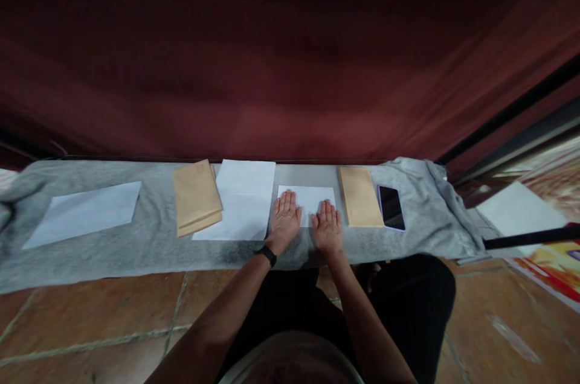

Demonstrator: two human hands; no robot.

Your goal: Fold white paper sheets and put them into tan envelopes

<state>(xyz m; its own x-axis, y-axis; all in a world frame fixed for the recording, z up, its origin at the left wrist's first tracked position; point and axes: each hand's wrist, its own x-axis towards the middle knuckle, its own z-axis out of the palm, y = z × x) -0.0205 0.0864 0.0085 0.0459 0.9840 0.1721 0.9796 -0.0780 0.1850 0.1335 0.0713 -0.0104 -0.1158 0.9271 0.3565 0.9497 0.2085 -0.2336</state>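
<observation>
My left hand (284, 219) and my right hand (327, 225) lie flat, fingers stretched out, side by side on a small folded white sheet (308, 195) on a grey cloth (136, 245). Neither hand holds anything. A black band is on my left wrist. Just left of my left hand lies a larger stack of white paper (242, 200). A brown envelope (360, 195) lies just right of my right hand.
Brown envelopes (196, 197) are stacked left of the white paper; a white envelope (84, 212) lies further left. A dark phone (391, 207) rests at the right. A dark red curtain (290, 52) hangs behind. More paper (516, 210) lies on the tiled floor at right.
</observation>
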